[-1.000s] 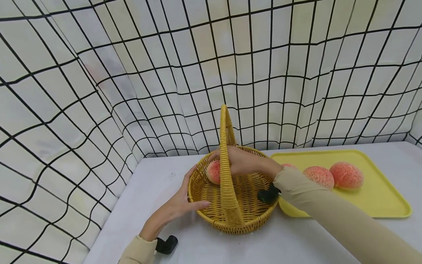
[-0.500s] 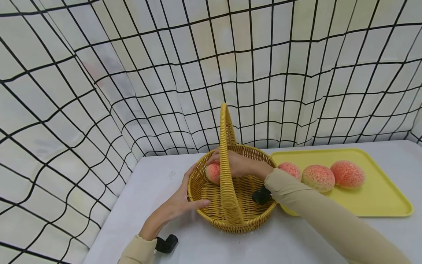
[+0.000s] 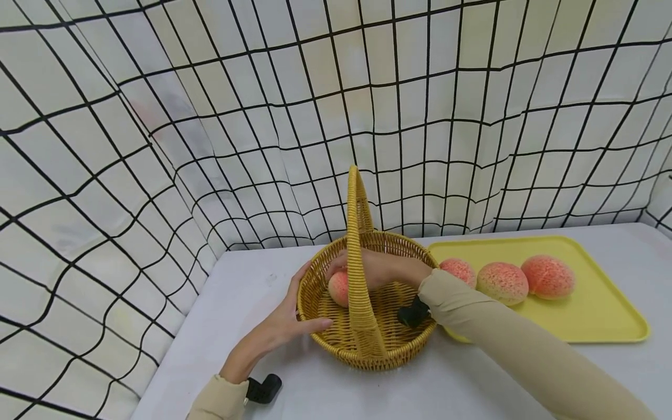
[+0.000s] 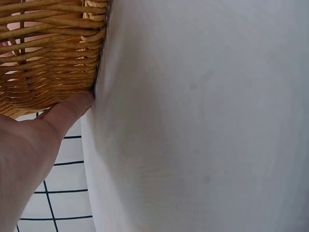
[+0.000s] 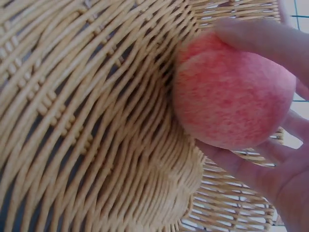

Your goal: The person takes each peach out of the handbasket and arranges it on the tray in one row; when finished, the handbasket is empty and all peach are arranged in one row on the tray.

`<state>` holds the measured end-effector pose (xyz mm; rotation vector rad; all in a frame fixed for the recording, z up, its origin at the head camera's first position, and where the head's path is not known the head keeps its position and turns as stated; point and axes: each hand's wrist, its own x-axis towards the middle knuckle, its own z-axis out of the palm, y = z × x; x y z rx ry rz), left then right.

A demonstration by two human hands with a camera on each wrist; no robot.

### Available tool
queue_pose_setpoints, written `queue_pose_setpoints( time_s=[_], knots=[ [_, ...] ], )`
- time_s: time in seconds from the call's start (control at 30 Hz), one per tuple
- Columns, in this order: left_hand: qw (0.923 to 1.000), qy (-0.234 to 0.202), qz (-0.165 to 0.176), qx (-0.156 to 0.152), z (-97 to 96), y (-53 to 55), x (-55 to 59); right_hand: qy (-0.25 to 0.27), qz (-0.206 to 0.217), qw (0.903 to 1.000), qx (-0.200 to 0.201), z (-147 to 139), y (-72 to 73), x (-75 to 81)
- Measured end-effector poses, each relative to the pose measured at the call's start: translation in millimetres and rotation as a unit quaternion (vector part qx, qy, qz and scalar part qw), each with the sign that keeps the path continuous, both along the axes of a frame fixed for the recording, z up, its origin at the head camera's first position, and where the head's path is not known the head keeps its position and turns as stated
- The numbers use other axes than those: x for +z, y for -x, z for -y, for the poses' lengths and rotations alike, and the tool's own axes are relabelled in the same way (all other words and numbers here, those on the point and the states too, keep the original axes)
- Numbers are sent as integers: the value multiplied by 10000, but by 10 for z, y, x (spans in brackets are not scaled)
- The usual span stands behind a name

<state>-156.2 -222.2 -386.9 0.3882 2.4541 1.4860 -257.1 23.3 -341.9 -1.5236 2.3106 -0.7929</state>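
A round wicker basket (image 3: 401,359) with a tall arched handle (image 3: 356,262) stands on the white table. Inside it, at the left, my right hand (image 3: 379,269) grips a pink peach (image 3: 338,289), partly covered by the handle. The right wrist view has the peach (image 5: 231,92) low against the woven wall, thumb on one side and fingers on the other. My left hand (image 3: 286,319) holds the basket's left side, thumb lying over the rim and fingers along the outside. In the left wrist view, a finger touches the basket's underside edge near the cloth.
Right of the basket lies a yellow tray (image 3: 604,318) bearing three more peaches, a left one (image 3: 458,272), a middle one (image 3: 502,283) and a right one (image 3: 548,276). Behind the table hangs a white sheet with black netting (image 3: 399,140).
My right hand has sunk a little deeper into the basket with the peach, which now sits slightly lower. My left hand has stayed on the basket's side.
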Motion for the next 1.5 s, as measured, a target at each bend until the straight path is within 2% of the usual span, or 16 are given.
queue_pose_setpoints(
  time_s=[0.17, 0.33, 0.4, 0.57, 0.73, 0.83, 1.0, 1.1, 1.23, 1.4, 1.5],
  knots=[
    [10000, -14, -35, 46, 12, -3, -12, 79, 327, 9994, 92, -146, -35, 118],
    [10000, -23, -33, 77, 12, -13, -9, 72, 52, 9995, -319, -442, -126, 315],
    [10000, -35, -33, 66, 6, -13, -5, 71, -112, 9989, -449, -611, -180, 389],
    [9999, -97, -50, -2, -23, 2, 0, 559, -34, 9959, -708, -1153, -317, 570],
    [9999, -157, -27, -27, -24, 11, 1, 1029, -256, 9865, -1246, -1741, -429, 729],
    [9999, -164, 10, -17, -23, 10, 6, 1130, -621, 9766, -1719, -2091, -503, 777],
    [10000, -65, 25, 18, -5, -10, 2, 1072, -922, 9487, -2827, -2616, -574, 686],
    [10000, -12, -1, 16, 4, -17, -5, 990, -913, 9289, -3450, -2927, -597, 563],
    [10000, -24, -34, 46, 5, -24, 3, 988, -887, 9070, -3997, -3333, -593, 375],
    [10000, -7, -31, -6, -5, -20, 8, 867, -608, 8794, -4642, -3728, -569, 129],
    [10000, -5, -22, -14, -13, -10, -1, 670, -443, 8709, -4849, -3887, -554, -4]
  ],
)
